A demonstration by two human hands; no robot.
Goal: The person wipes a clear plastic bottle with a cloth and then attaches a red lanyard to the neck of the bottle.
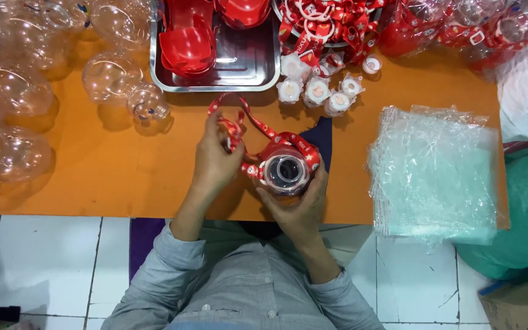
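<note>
Right hand [297, 205] fingers clamped around clear bottle [285, 173] with red top; left hand [215, 156] fingers pinched on red strap [258, 122], over orange bench [123, 165].

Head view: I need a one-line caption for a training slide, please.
Left hand pinches a red printed strap while right hand cradles a clear round bottle over an orange table.

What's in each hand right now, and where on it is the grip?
The right hand cups the clear round bottle from below, around its body. The left hand pinches the red patterned strap near its end, beside the bottle.
</note>
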